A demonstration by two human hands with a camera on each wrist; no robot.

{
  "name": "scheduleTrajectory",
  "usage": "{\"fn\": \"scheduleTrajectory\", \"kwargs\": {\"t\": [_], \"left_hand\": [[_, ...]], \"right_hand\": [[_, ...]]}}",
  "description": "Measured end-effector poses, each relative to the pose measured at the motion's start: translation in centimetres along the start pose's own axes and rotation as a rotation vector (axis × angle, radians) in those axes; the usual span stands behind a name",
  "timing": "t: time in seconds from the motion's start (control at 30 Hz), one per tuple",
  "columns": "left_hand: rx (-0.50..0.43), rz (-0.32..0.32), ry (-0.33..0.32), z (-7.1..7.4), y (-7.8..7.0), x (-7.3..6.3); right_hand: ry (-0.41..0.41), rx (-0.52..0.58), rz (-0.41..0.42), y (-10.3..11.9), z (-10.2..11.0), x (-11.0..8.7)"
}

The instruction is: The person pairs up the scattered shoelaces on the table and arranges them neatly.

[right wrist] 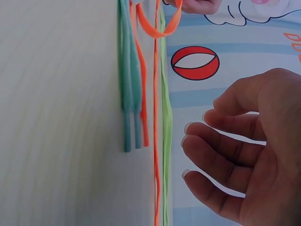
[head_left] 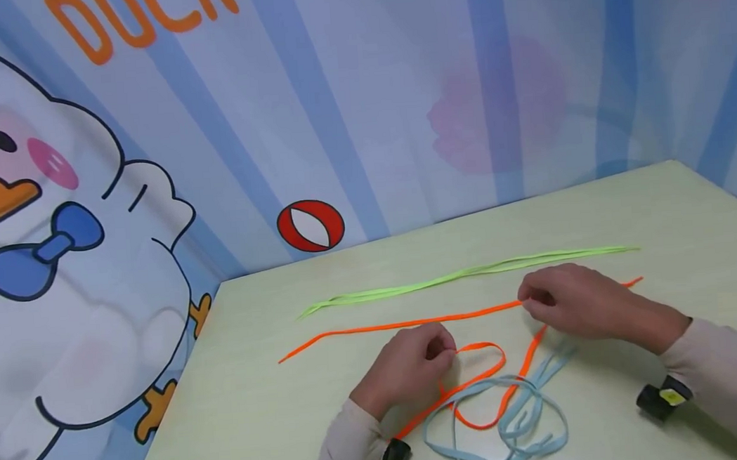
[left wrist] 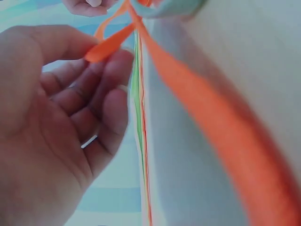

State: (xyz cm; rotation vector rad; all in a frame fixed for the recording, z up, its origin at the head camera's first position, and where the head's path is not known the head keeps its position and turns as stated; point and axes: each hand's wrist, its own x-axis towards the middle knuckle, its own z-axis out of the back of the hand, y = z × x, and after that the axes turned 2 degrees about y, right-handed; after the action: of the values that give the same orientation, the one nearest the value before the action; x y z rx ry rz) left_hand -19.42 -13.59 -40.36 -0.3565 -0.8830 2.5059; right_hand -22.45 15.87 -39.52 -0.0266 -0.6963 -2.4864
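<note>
My left hand [head_left: 408, 365] pinches a loop of a loose orange shoelace [left wrist: 188, 99] between thumb and forefinger, its other fingers curled loosely. The lace runs back past the wrist and crosses a tangled pair of light blue shoelaces [right wrist: 131, 89]. My right hand [head_left: 576, 305] hovers near a second orange shoelace [head_left: 399, 324] laid out straight, overlapping it in the head view. In the right wrist view its fingers [right wrist: 221, 146] are loosely bent with nothing between them. The loose orange lace's tip lies beside the blue tips there.
A pair of green shoelaces [head_left: 372, 294] lies stretched out behind the straight orange one on the pale table [head_left: 238, 379]. A printed cloth backdrop [head_left: 386, 102] with a duck and a red ball rises at the table's back edge. Small black wrist devices [head_left: 660, 401] show at both sleeves.
</note>
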Motion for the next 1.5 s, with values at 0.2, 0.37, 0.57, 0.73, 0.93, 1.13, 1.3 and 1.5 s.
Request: {"fn": "scheduleTrajectory", "kwargs": {"t": [0.2, 0.37, 0.57, 0.73, 0.93, 1.13, 1.3, 1.5], "left_hand": [[-0.148, -0.051, -0.021, 0.5, 0.0, 0.3], [-0.212, -0.02, -0.058, 0.5, 0.0, 0.3], [-0.301, -0.03, -0.134, 0.3, 0.0, 0.3], [-0.363, -0.068, -0.207, 0.3, 0.1, 0.3], [-0.433, -0.084, -0.274, 0.2, -0.1, 0.2], [-0.498, -0.09, -0.261, 0.1, -0.4, 0.3], [-0.587, -0.093, -0.212, 0.5, -0.3, 0.3], [-0.659, -0.077, -0.179, 1.2, 0.2, 0.1]], "right_hand": [[-0.006, 0.009, 0.031, 0.5, 0.6, 0.2], [0.005, 0.044, 0.07, 1.3, 0.6, 0.6], [0.044, 0.107, 0.108, 2.6, 0.4, 1.3], [0.118, 0.198, 0.189, 4.2, 0.0, 2.5], [0.188, 0.304, 0.189, 5.2, -0.9, 2.6], [0.191, 0.382, 0.149, 4.8, -1.5, 1.8], [0.143, 0.467, 0.095, 4.8, -1.4, 1.7], [0.11, 0.521, 0.093, 5.3, -0.9, 1.9]]}}
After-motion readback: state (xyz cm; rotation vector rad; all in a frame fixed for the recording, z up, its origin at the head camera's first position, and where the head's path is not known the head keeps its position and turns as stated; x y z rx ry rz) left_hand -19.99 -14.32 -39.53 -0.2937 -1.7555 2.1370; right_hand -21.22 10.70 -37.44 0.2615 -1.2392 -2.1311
